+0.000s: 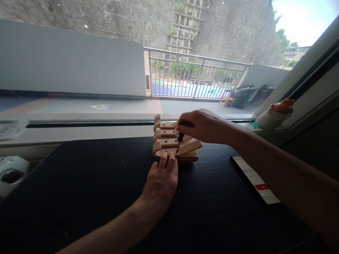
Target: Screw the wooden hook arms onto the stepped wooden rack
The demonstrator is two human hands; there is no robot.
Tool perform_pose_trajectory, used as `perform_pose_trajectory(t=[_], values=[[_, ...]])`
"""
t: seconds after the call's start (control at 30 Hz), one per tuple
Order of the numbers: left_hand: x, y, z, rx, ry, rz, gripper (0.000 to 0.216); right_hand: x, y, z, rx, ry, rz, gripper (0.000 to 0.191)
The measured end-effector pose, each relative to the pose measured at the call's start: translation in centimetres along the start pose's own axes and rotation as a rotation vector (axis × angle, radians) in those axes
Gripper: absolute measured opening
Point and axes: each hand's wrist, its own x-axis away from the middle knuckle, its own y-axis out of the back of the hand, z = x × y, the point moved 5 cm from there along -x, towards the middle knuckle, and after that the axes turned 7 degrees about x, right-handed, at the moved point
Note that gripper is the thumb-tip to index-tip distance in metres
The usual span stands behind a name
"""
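A wooden assembly (169,143) of several stacked slats with holes stands on the black table (79,190) near its far edge. My right hand (205,126) is closed round the dark handle of a small screwdriver (180,138), whose tip points down onto the front slat. My left hand (162,180) lies palm down on the table, its fingertips pressed against the near edge of the wooden piece.
A phone (255,179) with a lit screen lies on the table to the right. A white device (12,173) sits at the left edge. A white cup with an orange figure (275,114) stands on the window sill. A window fills the background.
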Motion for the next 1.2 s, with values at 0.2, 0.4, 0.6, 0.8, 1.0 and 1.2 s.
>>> perform_pose_trajectory(t=[0.2, 0.4, 0.6, 0.8, 1.0, 1.2], values=[[-0.1, 0.0, 0.0, 0.009, 0.003, -0.010, 0.046, 0.2, 0.4, -0.3, 0.022, 0.069, 0.053, 0.028], [0.0, -0.1, 0.0, 0.009, 0.002, -0.007, 0.045, 0.2, 0.4, -0.1, 0.016, 0.108, 0.088, 0.030], [0.1, 0.0, -0.1, -0.003, 0.001, -0.014, 0.045, 0.4, -0.2, -0.8, 0.008, -0.010, 0.064, 0.034], [0.0, -0.1, 0.0, -0.006, 0.002, -0.023, 0.046, 0.6, 0.5, -0.8, 0.071, 0.028, 0.076, 0.032], [-0.1, -0.2, 0.0, 0.000, -0.001, -0.019, 0.046, 0.4, 0.6, 0.1, 0.062, 0.145, 0.124, 0.030], [0.1, -0.1, 0.0, 0.009, -0.004, -0.013, 0.045, 0.3, 0.1, -0.2, 0.082, 0.024, 0.096, 0.035]])
